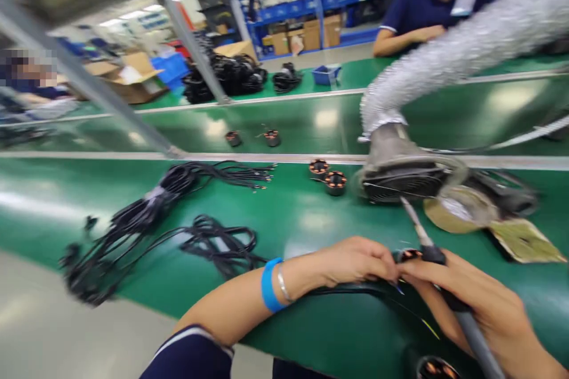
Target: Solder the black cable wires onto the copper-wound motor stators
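Observation:
My left hand (355, 260), with a blue band and a silver bracelet at the wrist, pinches the end of a black cable (347, 291) with thin coloured wires. Touching its fingertips from the right, my right hand (475, 290) holds a soldering iron (456, 302), its tip pointing up and away. Between the hands a copper-wound motor coil (409, 255) shows partly, the rest hidden by fingers. Another coil (438, 368) sits at the bottom edge. Two more coils (335, 182) stand touching on the green table (284, 213).
A fume extractor (400, 166) with a silver hose (462, 35) stands behind my right hand, beside a tape roll (460, 208) and a yellowish sponge (528, 240). Black cable bundles (151, 201) lie left. Two coils (272, 137) sit on the conveyor. A person (413, 18) sits opposite.

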`<state>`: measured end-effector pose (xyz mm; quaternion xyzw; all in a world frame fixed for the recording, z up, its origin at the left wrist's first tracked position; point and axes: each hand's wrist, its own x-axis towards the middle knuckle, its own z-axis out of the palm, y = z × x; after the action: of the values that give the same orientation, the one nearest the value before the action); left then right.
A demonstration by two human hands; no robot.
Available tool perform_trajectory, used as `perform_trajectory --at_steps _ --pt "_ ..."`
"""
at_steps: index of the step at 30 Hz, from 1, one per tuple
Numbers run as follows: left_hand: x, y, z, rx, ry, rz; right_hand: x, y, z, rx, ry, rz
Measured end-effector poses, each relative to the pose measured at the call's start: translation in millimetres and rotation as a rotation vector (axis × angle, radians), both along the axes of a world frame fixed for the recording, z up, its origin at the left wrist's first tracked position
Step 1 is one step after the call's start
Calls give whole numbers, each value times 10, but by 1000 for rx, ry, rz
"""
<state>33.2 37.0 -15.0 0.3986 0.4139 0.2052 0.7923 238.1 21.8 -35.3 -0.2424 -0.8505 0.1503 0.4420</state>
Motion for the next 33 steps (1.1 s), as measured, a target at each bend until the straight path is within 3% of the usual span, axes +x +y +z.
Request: perform_trajectory --at_steps 5,9,14,18,23,27,33 --pt "-40 9 49 -113 -33 -43 -149 -71 74 100 -63 -165" --pt "1 -15 -3 -37 9 87 -145 -45 107 106 -26 -219" --pt "-7 75 -67 37 63 224 136 20 66 93 15 -336" --pt "21 108 -102 58 82 238 203 25 -50 -17 -120 -281" --pt "65 106 -105 95 118 214 93 18 -113 -102 -78 -206" --pt "54 85 -90 69 115 261 92 6 -30 -87 -50 -205" --pt "66 -2 -99 37 155 307 242 -64 248 -159 60 -263"
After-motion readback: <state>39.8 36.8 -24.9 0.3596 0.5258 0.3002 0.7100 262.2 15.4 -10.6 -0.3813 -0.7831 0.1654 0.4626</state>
